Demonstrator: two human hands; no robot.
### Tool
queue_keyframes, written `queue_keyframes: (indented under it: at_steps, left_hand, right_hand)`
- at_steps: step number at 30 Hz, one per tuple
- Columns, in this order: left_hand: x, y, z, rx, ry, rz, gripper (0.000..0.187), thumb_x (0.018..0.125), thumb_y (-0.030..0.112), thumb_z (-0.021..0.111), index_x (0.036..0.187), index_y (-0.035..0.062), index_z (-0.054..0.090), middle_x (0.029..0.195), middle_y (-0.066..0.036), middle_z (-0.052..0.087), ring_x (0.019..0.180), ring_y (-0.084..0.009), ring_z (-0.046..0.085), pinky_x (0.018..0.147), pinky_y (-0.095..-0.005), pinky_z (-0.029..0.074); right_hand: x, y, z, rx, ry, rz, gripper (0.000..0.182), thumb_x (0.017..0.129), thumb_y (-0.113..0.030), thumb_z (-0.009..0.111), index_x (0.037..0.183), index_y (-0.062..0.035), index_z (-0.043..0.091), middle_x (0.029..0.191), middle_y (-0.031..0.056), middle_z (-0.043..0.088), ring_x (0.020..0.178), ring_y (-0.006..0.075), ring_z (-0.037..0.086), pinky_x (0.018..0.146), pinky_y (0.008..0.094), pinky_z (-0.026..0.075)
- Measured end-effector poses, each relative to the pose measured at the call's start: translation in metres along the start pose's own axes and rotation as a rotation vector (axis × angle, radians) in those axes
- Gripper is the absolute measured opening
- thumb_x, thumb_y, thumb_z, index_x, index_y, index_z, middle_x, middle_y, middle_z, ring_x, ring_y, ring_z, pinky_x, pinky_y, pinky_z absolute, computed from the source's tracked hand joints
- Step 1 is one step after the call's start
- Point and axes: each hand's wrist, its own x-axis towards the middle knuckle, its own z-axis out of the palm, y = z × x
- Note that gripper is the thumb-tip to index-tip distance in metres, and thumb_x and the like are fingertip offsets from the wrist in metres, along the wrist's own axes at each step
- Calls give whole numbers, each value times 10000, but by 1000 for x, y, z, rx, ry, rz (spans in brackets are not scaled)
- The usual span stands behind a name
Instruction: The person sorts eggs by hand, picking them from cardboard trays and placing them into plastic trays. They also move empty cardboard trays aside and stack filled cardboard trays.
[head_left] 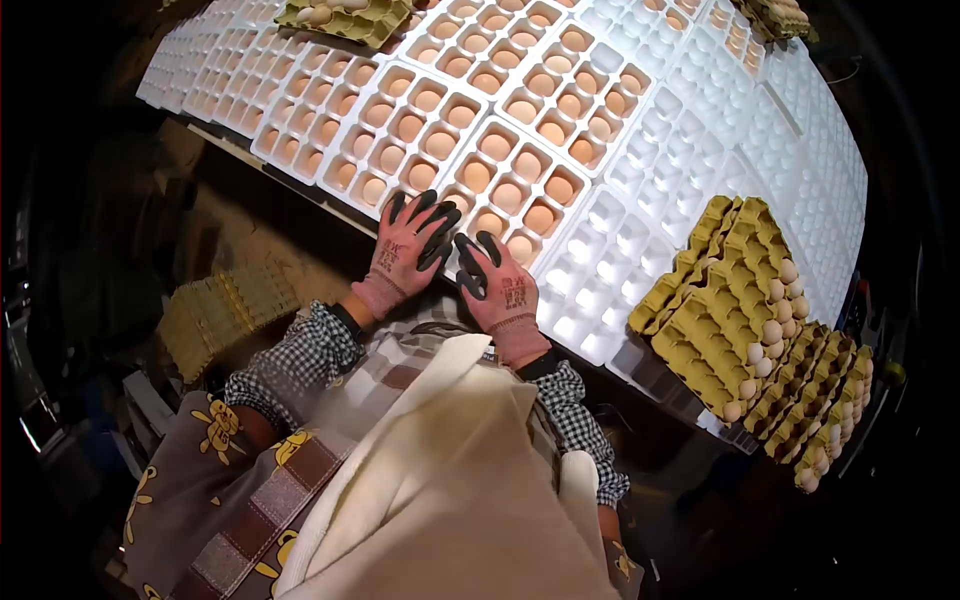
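Both my hands wear pink gloves with black fingertips. My left hand (408,248) lies flat on the near edge of a white plastic egg tray (470,148), fingers spread over its front cells. My right hand (494,280) rests beside it, fingers curled against the same tray's near corner. The tray's cells hold several brown eggs (540,217). Neither hand clearly holds an egg; my fingertips partly hide the front cells.
More white trays, filled (570,90) and empty (610,270), cover the long table. Yellow cardboard egg flats (730,300) with some pale eggs stack at the right edge. Another cardboard flat (225,310) lies lower left below the table. My apron fills the foreground.
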Motion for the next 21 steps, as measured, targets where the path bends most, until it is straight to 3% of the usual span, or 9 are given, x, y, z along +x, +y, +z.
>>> queue_keyframes:
  at_steps: [3, 5, 8, 11, 13, 14, 17, 19, 21]
  left_hand:
    - [2, -11, -2, 15, -32, 14, 601, 774, 220, 709, 1340, 116, 537, 1360, -136, 526, 1370, -336, 377, 1151, -568, 192]
    - [-2, -9, -1, 151, -113, 45, 603, 764, 189, 703, 1335, 97, 534, 1390, -146, 505, 1372, -358, 367, 1155, -557, 203]
    - [-2, -12, 10, 173, -166, -27, 688, 688, 246, 772, 1323, 125, 536, 1419, -153, 464, 1350, -385, 372, 1163, -549, 204]
    - [9, -17, 5, 129, 17, 27, 654, 679, 204, 746, 1297, 107, 556, 1393, -184, 471, 1323, -391, 402, 1136, -548, 266]
    - [25, 4, -12, -32, 120, -28, 579, 740, 82, 678, 1307, 72, 563, 1328, -170, 534, 1265, -365, 472, 1060, -477, 381]
    - [40, 15, -14, -230, 90, -42, 520, 770, 48, 653, 1285, 60, 583, 1274, -163, 573, 1206, -347, 523, 1026, -437, 416]
    - [96, 81, -22, -617, 60, -1, 315, 860, -5, 609, 1171, 10, 655, 1115, -141, 677, 1030, -261, 656, 912, -318, 495]
    - [139, 143, -21, -680, 19, 59, 310, 868, 4, 610, 1175, 6, 653, 1118, -137, 679, 1043, -235, 656, 913, -304, 495]
    - [179, 207, -9, -762, -73, 209, 299, 892, -21, 605, 1188, -26, 639, 1106, -116, 679, 1005, -169, 645, 893, -271, 492]
  right_hand:
    - [-8, 6, 14, 82, 151, 94, 604, 773, -312, 730, 1334, -167, 560, 1322, 106, 530, 1174, 295, 538, 965, 434, 426]
    - [-11, 4, 21, -314, 113, 134, 580, 772, -249, 715, 1325, -158, 566, 1376, 130, 473, 1225, 346, 460, 994, 483, 372]
    - [-12, 3, 19, -307, -104, 193, 716, 751, -360, 734, 1413, -248, 485, 1451, 152, 390, 1306, 329, 374, 1037, 496, 302]
    - [-36, 11, -45, 177, 422, 69, 676, 779, -322, 741, 1392, -156, 507, 1392, 165, 454, 1259, 322, 447, 1043, 458, 368]
    - [-71, 33, -145, -146, 704, 285, 615, 790, -268, 743, 1342, -87, 542, 1361, 177, 483, 1203, 319, 501, 997, 427, 433]
    - [-85, 58, -191, 120, 974, 315, 544, 789, -221, 742, 1283, -63, 579, 1324, 169, 506, 1175, 312, 523, 957, 423, 470]
    - [-146, 139, -281, -848, 427, 760, 548, 775, -144, 739, 1291, -126, 557, 1314, 166, 506, 1202, 343, 515, 961, 438, 482]
    - [-149, 168, -290, -792, 160, 803, 595, 758, -147, 760, 1310, -146, 540, 1376, 176, 472, 1241, 354, 489, 969, 456, 474]
    - [-171, 185, -302, -846, 224, 628, 604, 746, -147, 777, 1298, -119, 535, 1301, 164, 534, 1166, 318, 552, 940, 437, 494]
